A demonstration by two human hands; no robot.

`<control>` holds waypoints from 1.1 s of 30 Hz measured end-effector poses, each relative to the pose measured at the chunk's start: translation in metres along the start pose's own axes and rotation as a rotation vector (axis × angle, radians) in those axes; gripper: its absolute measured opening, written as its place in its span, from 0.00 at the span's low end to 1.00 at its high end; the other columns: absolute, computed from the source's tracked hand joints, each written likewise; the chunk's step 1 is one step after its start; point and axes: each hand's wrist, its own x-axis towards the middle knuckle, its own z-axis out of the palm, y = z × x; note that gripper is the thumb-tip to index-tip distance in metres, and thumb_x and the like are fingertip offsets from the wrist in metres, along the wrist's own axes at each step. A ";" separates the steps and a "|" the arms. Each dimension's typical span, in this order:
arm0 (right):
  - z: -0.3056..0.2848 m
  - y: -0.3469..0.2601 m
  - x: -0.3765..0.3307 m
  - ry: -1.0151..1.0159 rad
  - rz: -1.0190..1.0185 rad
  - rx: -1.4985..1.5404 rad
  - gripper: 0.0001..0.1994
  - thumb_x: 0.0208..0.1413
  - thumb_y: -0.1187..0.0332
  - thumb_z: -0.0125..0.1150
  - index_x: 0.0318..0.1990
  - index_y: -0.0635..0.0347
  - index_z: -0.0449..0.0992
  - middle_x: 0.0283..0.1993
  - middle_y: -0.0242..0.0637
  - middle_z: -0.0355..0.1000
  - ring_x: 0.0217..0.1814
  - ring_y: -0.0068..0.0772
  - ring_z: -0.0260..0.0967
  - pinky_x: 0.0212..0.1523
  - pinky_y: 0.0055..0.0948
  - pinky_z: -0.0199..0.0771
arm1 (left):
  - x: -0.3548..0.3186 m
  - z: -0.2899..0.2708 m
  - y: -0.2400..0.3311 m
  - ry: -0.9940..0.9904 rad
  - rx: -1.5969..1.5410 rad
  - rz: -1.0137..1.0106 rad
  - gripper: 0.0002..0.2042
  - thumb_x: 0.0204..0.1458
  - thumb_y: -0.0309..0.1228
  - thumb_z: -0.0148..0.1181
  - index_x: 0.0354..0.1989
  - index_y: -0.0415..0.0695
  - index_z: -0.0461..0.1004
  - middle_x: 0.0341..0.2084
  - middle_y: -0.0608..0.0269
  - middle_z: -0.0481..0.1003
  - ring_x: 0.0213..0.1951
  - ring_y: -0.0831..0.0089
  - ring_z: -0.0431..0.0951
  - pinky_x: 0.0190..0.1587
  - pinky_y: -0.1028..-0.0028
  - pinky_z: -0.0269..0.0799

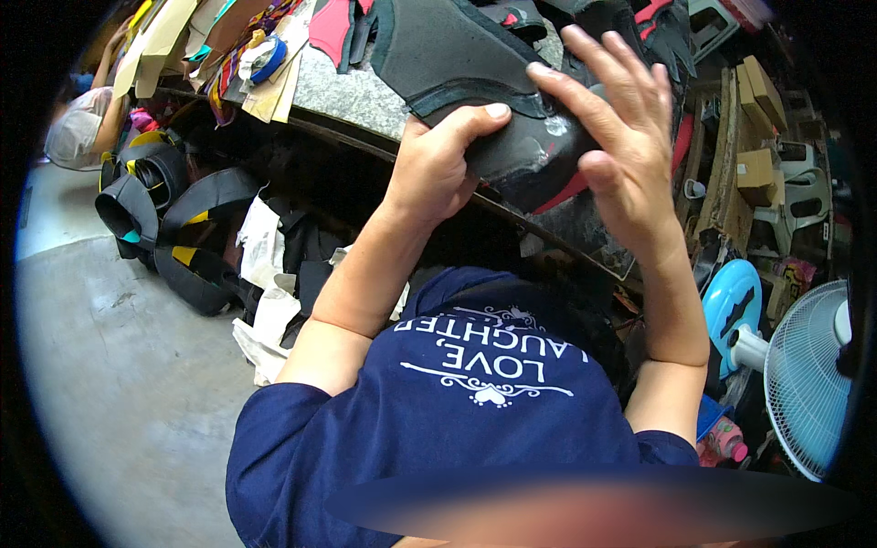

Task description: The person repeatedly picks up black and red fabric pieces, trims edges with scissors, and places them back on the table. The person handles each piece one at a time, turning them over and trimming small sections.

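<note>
My left hand [431, 164] is closed on the near edge of a black padded piece [457, 50] with a raised edge band, which looks like a shoe upper. Its thumb lies on top, and the other fingers are partly hidden. Beneath that piece is a scuffed black curved part [530, 151] with pale marks and a red edge. My right hand [626, 119] has its fingers spread, the index fingertip at the band's right end. Nothing is gripped in it. More black-and-red pieces [332, 35] lie to the left on the grey speckled worktop [343, 100].
Black bands with yellow linings [183, 219] and white cloth scraps [265, 247] lie on the floor at left. A blue tape roll [268, 60] sits at the worktop's left. At right stand a fan [808, 379] and cardboard boxes [756, 173]. Another person [78, 128] is at far left.
</note>
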 end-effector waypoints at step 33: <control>0.008 -0.006 -0.024 0.084 -0.030 -0.068 0.37 0.55 0.29 0.38 0.61 0.42 0.72 0.67 0.40 0.59 0.69 0.47 0.53 0.69 0.58 0.35 | 0.026 -0.046 -0.006 -0.097 -0.613 -0.144 0.14 0.59 0.29 0.47 0.43 0.30 0.74 0.41 0.45 0.78 0.43 0.57 0.80 0.53 0.60 0.75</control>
